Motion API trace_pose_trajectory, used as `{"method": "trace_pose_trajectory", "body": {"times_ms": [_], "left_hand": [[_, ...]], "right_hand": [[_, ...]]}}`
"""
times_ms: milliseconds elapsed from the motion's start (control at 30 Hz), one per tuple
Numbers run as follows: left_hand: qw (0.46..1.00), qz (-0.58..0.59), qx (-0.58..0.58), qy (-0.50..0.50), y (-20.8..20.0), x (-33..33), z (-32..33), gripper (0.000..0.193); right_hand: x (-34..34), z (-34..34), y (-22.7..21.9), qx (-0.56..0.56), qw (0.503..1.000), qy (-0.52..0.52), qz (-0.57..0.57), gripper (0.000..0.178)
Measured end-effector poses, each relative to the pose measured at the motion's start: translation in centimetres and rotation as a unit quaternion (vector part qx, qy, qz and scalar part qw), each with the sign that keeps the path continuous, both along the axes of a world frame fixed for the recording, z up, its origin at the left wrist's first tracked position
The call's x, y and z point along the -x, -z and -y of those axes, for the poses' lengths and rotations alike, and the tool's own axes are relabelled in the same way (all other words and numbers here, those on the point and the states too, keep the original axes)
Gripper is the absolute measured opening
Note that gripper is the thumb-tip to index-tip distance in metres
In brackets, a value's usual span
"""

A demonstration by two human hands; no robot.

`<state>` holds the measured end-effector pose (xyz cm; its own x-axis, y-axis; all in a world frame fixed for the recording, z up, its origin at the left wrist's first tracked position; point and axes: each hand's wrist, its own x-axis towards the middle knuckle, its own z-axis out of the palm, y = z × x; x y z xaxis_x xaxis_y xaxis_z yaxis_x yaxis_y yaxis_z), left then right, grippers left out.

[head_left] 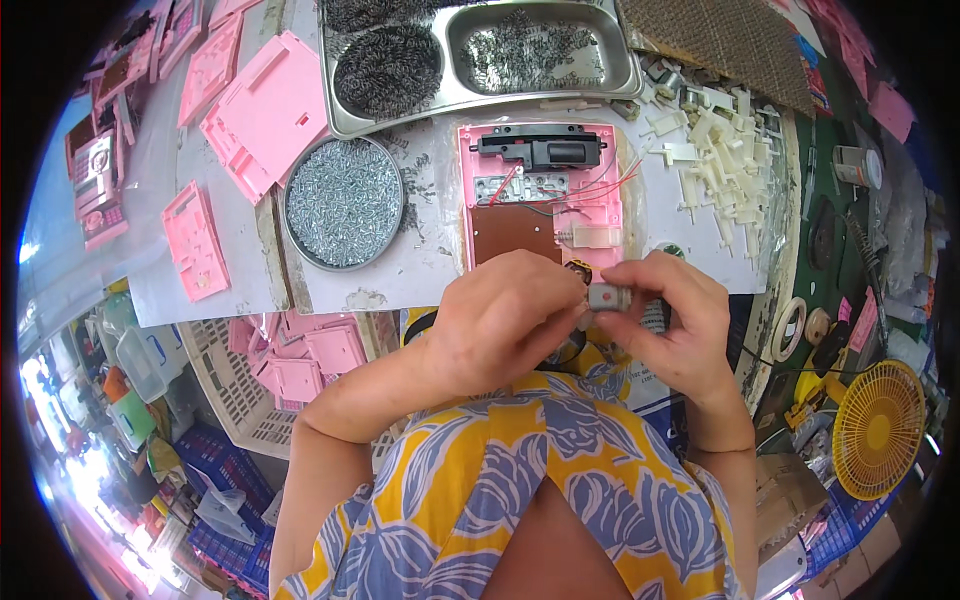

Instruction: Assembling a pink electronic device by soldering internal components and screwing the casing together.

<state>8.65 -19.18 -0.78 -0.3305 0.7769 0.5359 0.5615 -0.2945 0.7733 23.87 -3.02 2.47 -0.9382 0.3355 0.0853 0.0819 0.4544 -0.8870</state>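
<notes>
Between the thumb and fingers of my right hand is a small silvery cylinder like a little motor, held close to my body at the table's front edge. My left hand is closed, its fingertips meeting at the cylinder's left end; what they pinch is mostly hidden. Just beyond my hands lies an open pink plastic housing. It carries a black mechanism, a metal plate, a brown board, thin red wires and a whitish block. My left hand overlaps its near edge.
Left of the housing stands a round dish of small screws. A metal tray with dark springs is behind. White plastic parts lie heaped at right, pink panels at left. Below are a crate and a yellow fan.
</notes>
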Motion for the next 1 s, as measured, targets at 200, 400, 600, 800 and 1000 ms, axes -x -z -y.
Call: {"method": "trace_pose_trajectory", "body": {"times_ms": [200,400,600,800,1000], "left_hand": [[0.992,0.109,0.050,0.050,-0.8,0.9,0.5,0.026],[0.995,0.063,0.066,0.035,-0.8,0.3,0.8,0.023],[0.995,0.059,0.073,0.038,-0.6,-0.1,0.4,0.027],[0.980,-0.083,0.160,-0.089,-1.1,2.7,-4.0,0.023],[0.933,-0.298,0.194,-0.050,0.5,2.8,-6.1,0.022]], "right_hand": [[0.5,0.4,1.1,-0.017,0.989,-0.025,-0.144,0.040],[0.6,0.7,0.9,-0.080,0.983,-0.035,-0.161,0.044],[0.1,0.1,0.9,-0.120,0.979,-0.029,-0.160,0.044],[-1.1,-2.4,1.8,-0.144,0.974,0.040,-0.169,0.042],[-2.3,-4.1,2.3,-0.101,0.983,0.092,-0.120,0.030]]}}
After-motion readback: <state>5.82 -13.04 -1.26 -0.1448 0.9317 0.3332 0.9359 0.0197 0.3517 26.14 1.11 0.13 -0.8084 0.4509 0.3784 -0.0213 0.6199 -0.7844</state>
